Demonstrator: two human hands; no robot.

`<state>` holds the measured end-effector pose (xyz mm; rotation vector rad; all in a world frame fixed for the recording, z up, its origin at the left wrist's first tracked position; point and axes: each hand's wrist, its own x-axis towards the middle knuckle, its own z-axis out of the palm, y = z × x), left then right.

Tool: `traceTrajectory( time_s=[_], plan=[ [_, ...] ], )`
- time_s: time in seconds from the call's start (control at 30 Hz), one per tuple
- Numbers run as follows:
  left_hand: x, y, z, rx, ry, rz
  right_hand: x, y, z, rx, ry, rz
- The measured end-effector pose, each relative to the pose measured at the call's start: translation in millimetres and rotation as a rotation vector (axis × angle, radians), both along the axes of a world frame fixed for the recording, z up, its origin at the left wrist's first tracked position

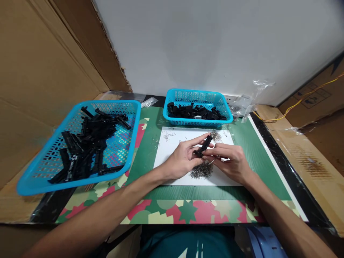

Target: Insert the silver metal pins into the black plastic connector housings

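Gripping in the left hand (182, 159) a slim, elongated black plastic part (206, 144), with thumb and fingers curled narrow around its sides. Held above the white sheet of paper (166, 161), right of centre in the scene, tilted with the far end toward the right. Pinching narrowly with the right hand (232, 159) at the near end of the same part, fingertips bunched together and touching it. Also jutting from beneath the right fingers, pointing left and near: a thin, pale, rod-like piece (211, 162). Too small to tell whether tool or loose pin.

Heaped on the sheet just below both hands: a dense pile of tiny silver metal pieces (201, 172). Gathered beyond the hands, near the sheet's far right corner: a smaller pile of similar silver bits (216, 136). Scattered thinly at the sheet's far left: a few more loose bits (167, 137).

Spread under the sheet: a green mat (268, 175), bordered on the near side by a red, green and cream patterned covering (196, 213). Standing at left: a large blue perforated plastic basket (135, 130), holding many long black plastic parts (91, 143). Set at far centre: a smaller blue perforated plastic basket (197, 121), holding shorter black plastic parts (185, 110).
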<state>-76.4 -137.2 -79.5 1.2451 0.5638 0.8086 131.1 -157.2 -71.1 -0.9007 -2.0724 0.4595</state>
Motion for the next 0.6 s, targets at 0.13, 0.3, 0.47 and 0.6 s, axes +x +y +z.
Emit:
traceTrajectory(
  time_s=[0.13,0.3,0.47,0.6],
  plan=[
    [-1.8,4.0,-2.8,-0.059,-0.082,-0.065,4.2,0.4,2.6,-0.004,-0.005,0.057],
    [-2.9,5.3,-6.0,-0.092,-0.094,-0.098,5.6,-0.2,3.3,0.020,-0.043,0.059],
    [-0.5,3.9,-7.0,-0.055,-0.107,-0.067,4.2,-0.5,1.9,0.078,-0.019,0.052],
    [0.6,1.7,-2.7,0.040,-0.100,-0.035,0.8,-1.8,0.4,0.094,0.030,0.068]
  ],
)
